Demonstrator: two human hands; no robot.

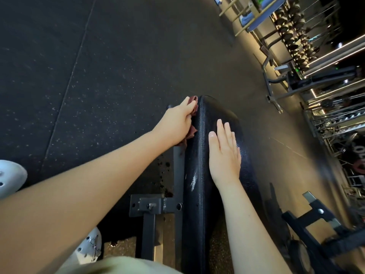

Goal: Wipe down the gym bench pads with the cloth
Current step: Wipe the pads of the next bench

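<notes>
A long black gym bench pad [199, 175] runs away from me down the middle of the view, its surface shiny and wet-looking. My left hand [175, 123] presses a dark red cloth [192, 130] against the pad's left side edge near its far end; most of the cloth is hidden under the hand. My right hand [224, 153] lies flat on top of the pad, fingers together and stretched out, holding nothing.
The bench's grey steel frame [156, 204] and bracket sit below the pad at left. Black speckled rubber floor [88, 76] spreads left and ahead. White shoes [11, 178] stand at lower left. A dumbbell rack [292, 30] and machines line the right side.
</notes>
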